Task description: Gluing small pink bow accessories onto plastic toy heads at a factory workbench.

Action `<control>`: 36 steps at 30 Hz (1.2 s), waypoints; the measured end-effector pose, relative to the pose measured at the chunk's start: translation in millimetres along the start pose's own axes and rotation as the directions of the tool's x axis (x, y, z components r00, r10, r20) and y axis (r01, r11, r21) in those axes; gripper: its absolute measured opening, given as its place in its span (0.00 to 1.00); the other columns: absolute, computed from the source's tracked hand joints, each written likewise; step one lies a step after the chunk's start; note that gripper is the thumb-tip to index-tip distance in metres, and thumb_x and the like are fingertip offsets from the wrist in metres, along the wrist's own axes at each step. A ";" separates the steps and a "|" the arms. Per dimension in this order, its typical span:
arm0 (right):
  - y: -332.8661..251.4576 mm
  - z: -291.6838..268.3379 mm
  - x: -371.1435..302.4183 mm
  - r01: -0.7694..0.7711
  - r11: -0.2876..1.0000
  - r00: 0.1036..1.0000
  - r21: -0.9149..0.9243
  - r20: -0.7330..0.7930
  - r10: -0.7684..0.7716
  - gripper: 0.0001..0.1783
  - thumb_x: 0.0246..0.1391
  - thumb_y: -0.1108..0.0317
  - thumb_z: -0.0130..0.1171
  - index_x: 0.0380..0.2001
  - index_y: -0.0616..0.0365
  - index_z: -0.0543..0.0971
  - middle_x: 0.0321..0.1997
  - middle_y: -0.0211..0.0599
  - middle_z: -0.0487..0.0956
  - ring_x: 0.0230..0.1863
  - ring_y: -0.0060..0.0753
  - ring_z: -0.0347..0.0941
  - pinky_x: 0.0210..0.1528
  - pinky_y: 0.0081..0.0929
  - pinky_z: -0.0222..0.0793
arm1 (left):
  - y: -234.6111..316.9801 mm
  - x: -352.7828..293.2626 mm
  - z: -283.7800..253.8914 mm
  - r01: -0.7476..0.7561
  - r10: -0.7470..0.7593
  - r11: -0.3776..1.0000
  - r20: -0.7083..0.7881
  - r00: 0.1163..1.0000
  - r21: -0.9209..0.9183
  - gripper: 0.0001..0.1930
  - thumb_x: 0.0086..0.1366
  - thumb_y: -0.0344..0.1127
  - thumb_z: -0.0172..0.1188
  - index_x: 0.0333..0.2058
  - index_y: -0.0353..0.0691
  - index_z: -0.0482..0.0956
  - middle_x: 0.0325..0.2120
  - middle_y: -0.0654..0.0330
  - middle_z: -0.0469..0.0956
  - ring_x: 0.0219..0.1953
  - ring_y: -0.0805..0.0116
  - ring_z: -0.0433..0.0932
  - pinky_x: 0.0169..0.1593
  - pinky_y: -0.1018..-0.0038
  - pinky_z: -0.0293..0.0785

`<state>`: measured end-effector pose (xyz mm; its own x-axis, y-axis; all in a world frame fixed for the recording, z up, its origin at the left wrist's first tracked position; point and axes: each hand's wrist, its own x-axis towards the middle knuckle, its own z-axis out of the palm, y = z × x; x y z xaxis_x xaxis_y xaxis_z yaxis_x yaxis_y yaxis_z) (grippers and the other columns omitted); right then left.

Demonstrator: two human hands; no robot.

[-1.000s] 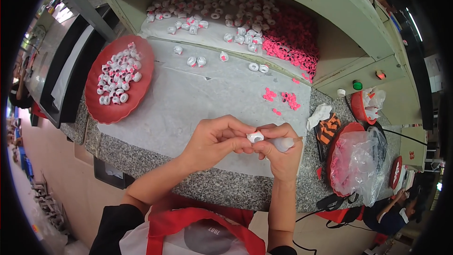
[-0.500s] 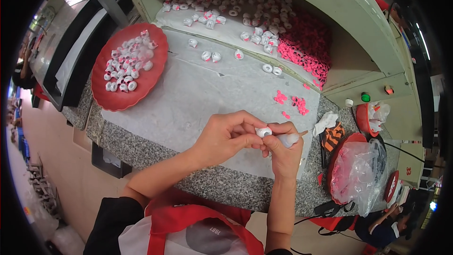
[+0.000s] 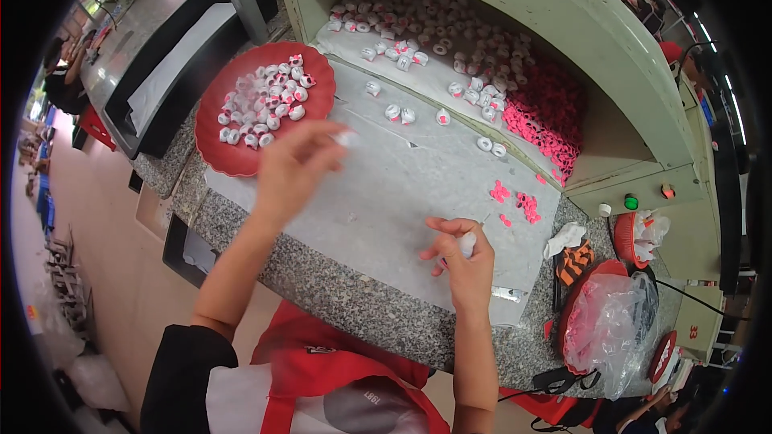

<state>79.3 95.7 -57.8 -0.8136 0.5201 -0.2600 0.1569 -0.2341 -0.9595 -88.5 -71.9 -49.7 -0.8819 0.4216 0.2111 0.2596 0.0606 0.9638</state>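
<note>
White blurred piece (image 3: 346,139) pinched in the left hand (image 3: 293,167), half-curled near a red dish (image 3: 232,160); right hand (image 3: 468,265), loosely curled, cradles a white bottle (image 3: 467,243).

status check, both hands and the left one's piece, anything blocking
Left hand pinching small white piece, blurred. Right hand gripping small white bottle. Red plate beside left hand, nothing seen blocking.

this looks like a factory workshop: a speckled stone tabletop (image 3: 342,288), a metal shelf (image 3: 579,40) heaped with many identical small white parts (image 3: 410,12) and pink pieces (image 3: 551,112), and another person (image 3: 64,80) seated at the left.
</note>
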 end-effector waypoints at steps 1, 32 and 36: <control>-0.9 -3.4 2.5 0.008 1.000 1.000 0.003 -0.001 -0.008 0.10 0.45 0.72 0.57 0.31 0.61 0.69 0.32 0.39 0.75 0.20 0.22 0.70 0.15 0.15 0.60 | -6.3 16.4 -26.0 0.032 -0.017 0.949 -0.049 0.999 0.314 0.13 0.53 0.28 0.56 0.40 0.39 0.74 0.24 0.59 0.76 0.23 0.75 0.74 0.27 0.79 0.71; -27.7 -23.0 -45.4 0.564 0.761 0.611 -0.321 -0.458 -0.646 0.19 0.37 0.70 0.47 0.37 0.67 0.67 0.32 0.37 0.66 0.30 0.25 0.64 0.32 0.20 0.64 | 40.4 -27.8 89.1 0.613 -0.260 0.512 0.572 0.778 -0.602 0.20 0.56 0.27 0.54 0.49 0.37 0.66 0.40 0.55 0.73 0.37 0.67 0.75 0.41 0.76 0.72; -31.9 -18.4 -48.5 0.555 0.778 0.638 -0.294 -0.450 -0.625 0.19 0.36 0.69 0.48 0.37 0.66 0.67 0.33 0.36 0.66 0.31 0.26 0.64 0.36 0.22 0.62 | 34.8 -29.1 87.7 0.569 -0.229 0.548 0.544 0.807 -0.613 0.21 0.54 0.25 0.56 0.48 0.34 0.67 0.37 0.57 0.74 0.37 0.68 0.75 0.41 0.77 0.72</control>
<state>124.1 93.0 -16.6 -0.3651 0.8475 0.3853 -0.1652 0.3483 -0.9227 -19.3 -2.7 -36.6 -0.5570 0.8189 -0.1386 -0.6003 -0.2817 0.7485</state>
